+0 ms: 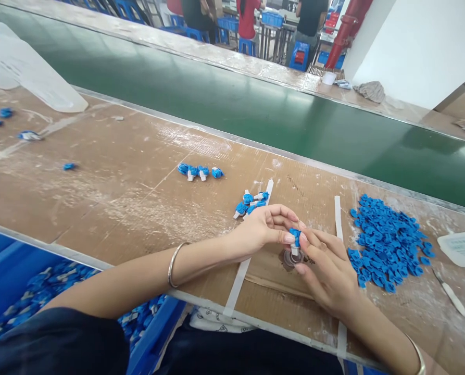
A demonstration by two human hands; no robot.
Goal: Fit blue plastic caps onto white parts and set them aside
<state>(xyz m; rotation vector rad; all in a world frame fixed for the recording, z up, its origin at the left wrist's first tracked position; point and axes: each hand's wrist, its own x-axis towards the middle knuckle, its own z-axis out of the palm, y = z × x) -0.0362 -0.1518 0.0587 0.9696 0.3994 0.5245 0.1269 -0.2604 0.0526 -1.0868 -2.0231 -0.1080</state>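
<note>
While co-workers are over past the green conveyor belt, this side's got a scuffed, shiny cardboard-topped bench. Farther back from the belt, a blue bin is loaded with blue-and-white bits. Left hand and right hand are both pinching one small plastic part, bench-side of the belt.

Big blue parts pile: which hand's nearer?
Right. The right hand is just left of the blue parts pile; the left hand is farther left, beyond the right one.
</note>
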